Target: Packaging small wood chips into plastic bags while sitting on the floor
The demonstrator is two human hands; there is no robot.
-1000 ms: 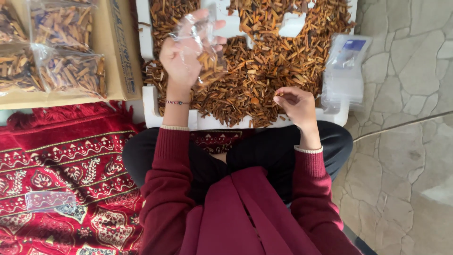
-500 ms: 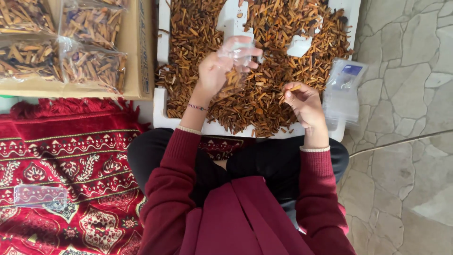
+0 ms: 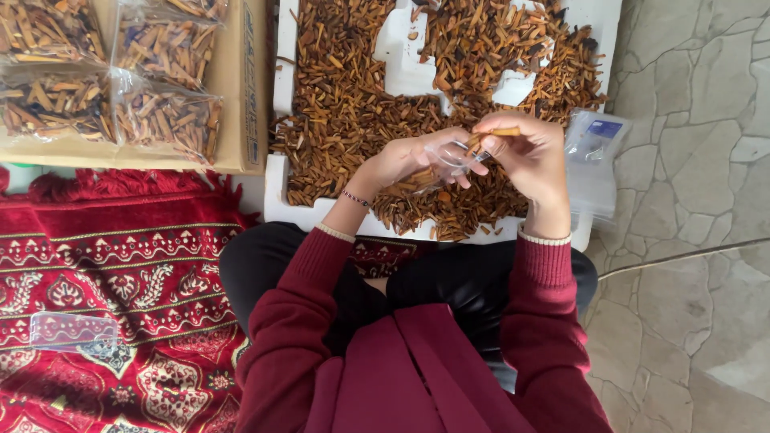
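Hands meet over the near part of a white tray (image 3: 281, 72) heaped with brown bark sticks (image 3: 353, 112), which look like cinnamon pieces. The left hand (image 3: 405, 160) is curled around a small clear plastic bag (image 3: 449, 156), fingers closed on its lower part, with a few sticks already showing inside it. The right hand (image 3: 525, 152) is pinched shut at the fingertips on a single light brown stick (image 3: 493, 135), held right at the mouth of the bag and touching it. A thin beaded bracelet (image 3: 355, 198) sits on the left wrist, just above the cuff of a dark red sweater (image 3: 297, 321).

The tray lies on the floor in front of the person's crossed legs, its near edge just beside the knees. Bare white patches (image 3: 405, 60) show through the pile near the middle of the tray. At the tray's right edge rests a stack of empty clear bags (image 3: 597, 156) with a small blue label, close to the right hand but not touched by it.

To the left of the tray stands a cardboard box (image 3: 241, 88) holding filled clear packets of the same sticks (image 3: 164, 112), set side by side. Below it spreads a red patterned rug (image 3: 120, 265), and one flat empty clear bag (image 3: 72, 330) lies on the rug, well apart from both hands. Pale stone paving (image 3: 690, 240) covers the floor to the right.
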